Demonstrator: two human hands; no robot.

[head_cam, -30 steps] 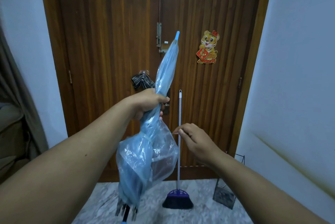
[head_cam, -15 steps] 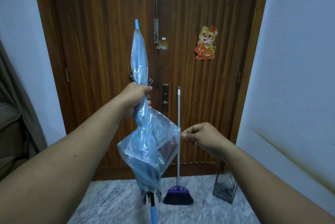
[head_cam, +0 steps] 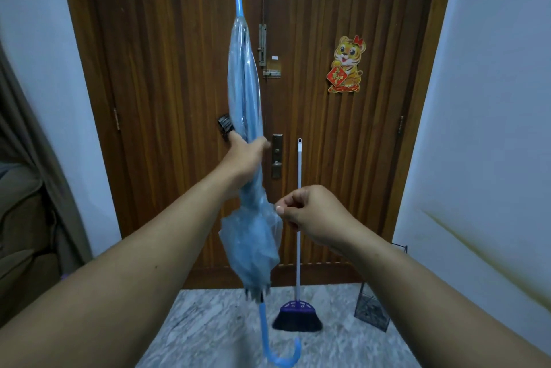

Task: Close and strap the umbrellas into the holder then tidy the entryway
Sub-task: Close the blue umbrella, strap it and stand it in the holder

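Blue and clear, the folded umbrella [head_cam: 245,105] now stands nearly upright with its tip higher than a moment ago, and its curved handle has come into view low over the marble floor [head_cam: 208,323]. The left hand [head_cam: 245,156] grips it around the middle, arm stretched forward toward the wooden door [head_cam: 179,69]. Just right of the loose lower canopy, the right hand [head_cam: 310,212] pinches what looks like its thin strap, fingers curled, in front of the broom [head_cam: 298,278].

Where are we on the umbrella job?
Done: the clear blue plastic umbrella is folded shut. In hand: left hand grips its middle, right hand pinches at the loose canopy, apparently its strap. Left: fasten it, drop it in the wire mesh holder.
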